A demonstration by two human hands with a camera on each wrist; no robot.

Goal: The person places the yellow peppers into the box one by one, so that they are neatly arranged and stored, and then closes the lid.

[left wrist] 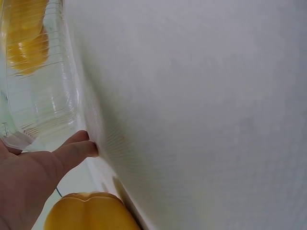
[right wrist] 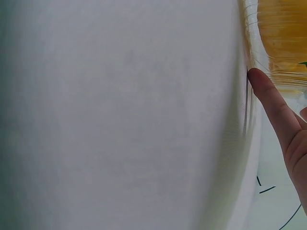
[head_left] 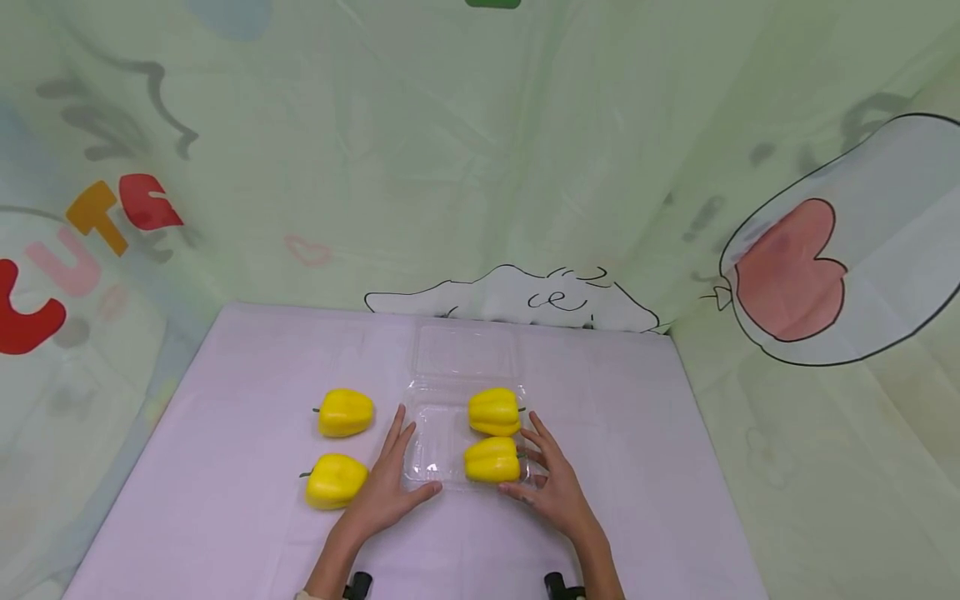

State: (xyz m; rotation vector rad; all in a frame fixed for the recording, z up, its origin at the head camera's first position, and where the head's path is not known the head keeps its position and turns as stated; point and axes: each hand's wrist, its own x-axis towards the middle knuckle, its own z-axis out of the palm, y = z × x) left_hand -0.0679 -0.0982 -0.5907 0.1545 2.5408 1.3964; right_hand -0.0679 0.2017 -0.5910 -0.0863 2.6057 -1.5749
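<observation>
A clear plastic clamshell box [head_left: 437, 442] lies on the table, its lid [head_left: 465, 350] folded back away from the person. Two yellow bell peppers, a far one [head_left: 493, 408] and a near one [head_left: 491, 460], sit side by side in its right half. Along the box's left side is my left hand [head_left: 384, 487], fingers extended and thumb toward the near edge. My right hand [head_left: 553, 487] spreads around the near right corner; its thumb [right wrist: 268, 96] touches the box's edge in the right wrist view. Neither hand holds a pepper.
Left of the box, two more yellow bell peppers lie on the pale tablecloth [head_left: 247, 467]: one farther back [head_left: 345, 412], one nearer [head_left: 334, 482] close beside the left hand. A printed cloth backdrop [head_left: 450, 167] rises behind the table and on both sides.
</observation>
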